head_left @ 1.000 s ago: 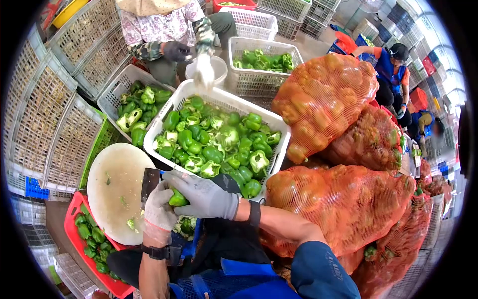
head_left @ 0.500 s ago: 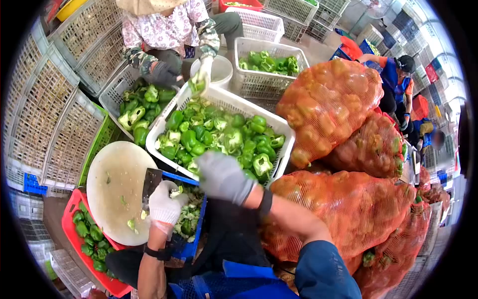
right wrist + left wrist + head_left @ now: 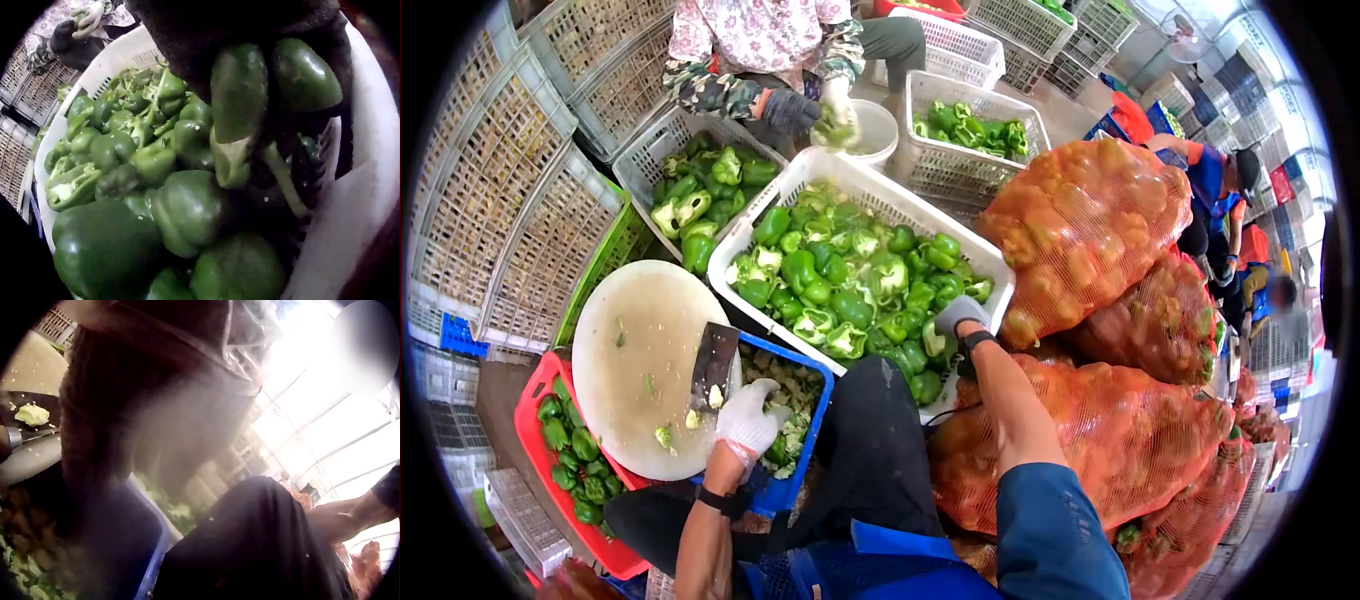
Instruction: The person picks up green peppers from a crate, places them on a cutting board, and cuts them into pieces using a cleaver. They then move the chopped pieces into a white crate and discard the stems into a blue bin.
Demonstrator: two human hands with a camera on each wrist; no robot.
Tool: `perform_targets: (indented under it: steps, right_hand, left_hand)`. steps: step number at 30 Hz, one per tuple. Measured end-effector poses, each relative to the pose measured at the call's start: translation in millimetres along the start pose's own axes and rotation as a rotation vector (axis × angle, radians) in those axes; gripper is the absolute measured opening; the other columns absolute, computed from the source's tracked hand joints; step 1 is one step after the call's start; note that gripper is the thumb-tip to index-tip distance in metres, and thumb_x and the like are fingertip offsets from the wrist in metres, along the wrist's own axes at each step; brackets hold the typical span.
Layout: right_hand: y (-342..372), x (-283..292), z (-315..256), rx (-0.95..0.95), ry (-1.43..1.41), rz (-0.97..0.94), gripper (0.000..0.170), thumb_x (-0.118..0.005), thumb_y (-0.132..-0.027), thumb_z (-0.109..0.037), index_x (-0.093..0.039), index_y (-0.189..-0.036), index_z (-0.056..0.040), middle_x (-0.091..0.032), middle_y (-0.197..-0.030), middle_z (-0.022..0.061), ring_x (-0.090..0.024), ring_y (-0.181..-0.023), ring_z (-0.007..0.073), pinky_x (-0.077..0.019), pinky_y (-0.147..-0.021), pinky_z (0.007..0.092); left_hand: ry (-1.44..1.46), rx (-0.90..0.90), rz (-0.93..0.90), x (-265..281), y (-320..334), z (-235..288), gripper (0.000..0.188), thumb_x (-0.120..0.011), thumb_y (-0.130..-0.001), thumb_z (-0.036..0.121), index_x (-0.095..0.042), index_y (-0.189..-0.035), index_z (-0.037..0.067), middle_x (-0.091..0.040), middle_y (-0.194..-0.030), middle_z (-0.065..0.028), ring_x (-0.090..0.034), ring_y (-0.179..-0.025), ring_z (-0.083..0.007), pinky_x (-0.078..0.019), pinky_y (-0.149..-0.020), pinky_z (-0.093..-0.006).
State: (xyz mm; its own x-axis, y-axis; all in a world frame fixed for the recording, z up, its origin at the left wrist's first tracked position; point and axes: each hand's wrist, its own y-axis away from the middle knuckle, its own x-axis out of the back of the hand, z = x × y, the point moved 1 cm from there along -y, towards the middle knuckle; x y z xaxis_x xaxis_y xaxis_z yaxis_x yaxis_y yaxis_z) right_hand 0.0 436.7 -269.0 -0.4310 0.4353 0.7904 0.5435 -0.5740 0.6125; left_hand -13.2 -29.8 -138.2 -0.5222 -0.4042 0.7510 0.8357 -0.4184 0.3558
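My right hand [image 3: 962,316], in a grey glove, is down in the near right corner of a white crate [image 3: 752,315] filled with green peppers. In the right wrist view, dark glove fingers lie around a green bell pepper [image 3: 239,94], close to the crate wall. My left hand [image 3: 750,418], in a white glove, hovers with loose fingers over a blue crate [image 3: 824,392] of pepper scraps. Beside it a broad dark knife blade [image 3: 716,362] rests at the edge of a round cutting board [image 3: 640,350]. Pale pepper bits [image 3: 32,414] lie on the blade.
A red crate [image 3: 530,425] of whole peppers stands left, partly under the board. Large orange mesh sacks [image 3: 1090,240] crowd the right side. Opposite, another person [image 3: 760,40] works over a white bucket [image 3: 881,130]. Stacked crates [image 3: 490,150] rise at the left.
One second ago both hands were together around a green pepper. My right hand has swept right and forward into the white crate. The left hand has stayed low, beside the board.
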Motion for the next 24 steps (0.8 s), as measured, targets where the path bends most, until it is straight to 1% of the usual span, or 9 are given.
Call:
perform_targets:
  steps: [6, 8, 11, 13, 15, 18, 19, 22, 24]
  right_hand:
    - [35, 50, -34, 0.417, 0.049, 0.068, 0.036, -0.079, -0.090, -0.040, -0.085, -0.101, -0.0063, -0.082, -0.096, 0.0173, -0.079, -0.083, 0.0337, -0.0614, -0.077, 0.0431]
    - [67, 76, -62, 0.323, -0.374, 0.054, 0.036, -0.076, -0.091, -0.043, -0.085, -0.104, -0.0103, -0.082, -0.103, 0.0196, -0.078, -0.086, 0.0398, -0.0617, -0.080, 0.0454]
    - [139, 122, -111, 0.461, -0.333, 0.047, 0.023, -0.081, -0.081, -0.033, -0.082, -0.102, -0.0238, -0.079, -0.093, 0.0145, -0.079, -0.085, 0.0362, -0.0609, -0.074, 0.0463]
    - [165, 137, -129, 0.825, -0.130, 0.188, 0.030, -0.078, -0.086, -0.038, -0.083, -0.102, -0.0129, -0.079, -0.093, 0.0184, -0.077, -0.087, 0.0396, -0.0594, -0.075, 0.0469]
    - [198, 158, -149, 0.653, -0.337, 0.061, 0.040, -0.073, -0.096, -0.040, -0.084, -0.097, -0.0017, -0.080, -0.093, 0.0233, -0.076, -0.086, 0.0396, -0.0579, -0.076, 0.0456]
    - [186, 137, -153, 0.888, -0.410, 0.061, 0.036, -0.072, -0.098, -0.036, -0.084, -0.097, -0.0015, -0.080, -0.092, 0.0214, -0.077, -0.085, 0.0359, -0.0582, -0.077, 0.0432]
    - [215, 151, -149, 0.830, -0.714, -0.189, 0.037, -0.068, -0.102, -0.031, -0.082, -0.104, 0.0027, -0.082, -0.100, 0.0203, -0.077, -0.094, 0.0317, -0.0585, -0.088, 0.0390]
    - [202, 115, -118, 1.483, -0.553, 0.370, 0.038, -0.061, -0.107, -0.021, -0.076, -0.137, -0.0020, -0.079, -0.131, 0.0156, -0.074, -0.114, 0.0263, -0.0546, -0.108, 0.0385]
    - [236, 103, -127, 0.820, -1.142, -0.510, 0.043, -0.061, -0.110, -0.028, -0.071, -0.142, 0.0001, -0.077, -0.134, 0.0162, -0.075, -0.116, 0.0262, -0.0585, -0.105, 0.0387]
  left_hand:
    - [0.088, -0.175, 0.194, 9, -8, 30, 0.044, -0.080, -0.088, 0.024, -0.074, -0.127, 0.006, -0.075, -0.127, -0.0223, -0.072, -0.117, -0.0411, -0.0576, -0.102, -0.0473]
    - [0.049, -0.416, 0.302, 21, -19, 63, 0.040, -0.076, -0.089, 0.016, -0.072, -0.128, 0.005, -0.073, -0.130, -0.0194, -0.070, -0.120, -0.0408, -0.0576, -0.103, -0.0458]
    - [-0.191, -0.589, 0.228, 46, -34, 125, 0.037, -0.070, -0.089, 0.011, -0.068, -0.126, 0.007, -0.068, -0.130, -0.0164, -0.074, -0.104, -0.0375, -0.0613, -0.086, -0.0466]
    - [-0.404, -0.687, 0.375, 51, -40, 148, 0.026, -0.065, -0.092, 0.014, -0.067, -0.117, 0.009, -0.068, -0.121, -0.0148, -0.075, -0.084, -0.0293, -0.0614, -0.068, -0.0450]
    - [-0.484, -0.664, 0.437, 52, -40, 151, 0.025, -0.064, -0.092, 0.016, -0.068, -0.116, 0.009, -0.068, -0.120, -0.0156, -0.075, -0.082, -0.0286, -0.0607, -0.065, -0.0445]
    - [-0.476, -0.555, 0.450, 62, -27, 152, 0.028, -0.067, -0.092, 0.018, -0.068, -0.118, 0.007, -0.070, -0.114, -0.0166, -0.076, -0.082, -0.0317, -0.0608, -0.068, -0.0462]
    - [-0.412, -0.500, 0.411, 64, -21, 148, 0.032, -0.067, -0.091, 0.017, -0.068, -0.121, 0.007, -0.070, -0.114, -0.0165, -0.076, -0.084, -0.0337, -0.0615, -0.071, -0.0474]
    - [-0.102, -0.492, 0.485, 70, -7, 127, 0.033, -0.074, -0.093, 0.022, -0.075, -0.121, 0.006, -0.077, -0.111, -0.0186, -0.077, -0.095, -0.0371, -0.0632, -0.081, -0.0462]
    - [0.504, -0.358, 0.229, 49, -17, 90, 0.038, -0.075, -0.096, 0.028, -0.075, -0.125, 0.004, -0.080, -0.120, -0.0159, -0.076, -0.111, -0.0317, -0.0601, -0.099, -0.0395]
